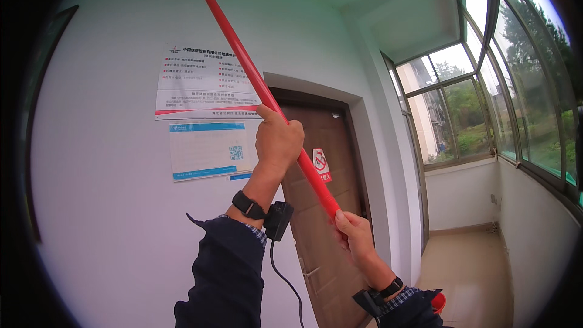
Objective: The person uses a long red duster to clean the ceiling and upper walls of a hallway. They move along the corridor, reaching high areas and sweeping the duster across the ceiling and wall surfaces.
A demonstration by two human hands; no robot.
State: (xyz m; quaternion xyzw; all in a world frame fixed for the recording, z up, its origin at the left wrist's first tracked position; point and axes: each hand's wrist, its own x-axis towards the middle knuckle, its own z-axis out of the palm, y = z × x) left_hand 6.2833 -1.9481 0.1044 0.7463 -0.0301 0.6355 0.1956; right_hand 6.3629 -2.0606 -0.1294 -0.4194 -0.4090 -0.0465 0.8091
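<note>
A long red pole (246, 66) slants from the top edge of the view down to the lower right, in front of a white wall and a brown door. My left hand (278, 139) is closed around its middle part, and my right hand (355, 234) grips its lower end. The pole's upper end lies out of view. Each wrist wears a black strap with a small black device (278, 221); a cable hangs from the left one.
Two printed notices (207, 152) are on the wall behind the pole. The brown door (319, 218) bears a no-smoking sign (321, 164). Framed windows (448, 118) line the corridor at right. A red bucket (438, 303) stands on the tiled floor, partly hidden by my right sleeve.
</note>
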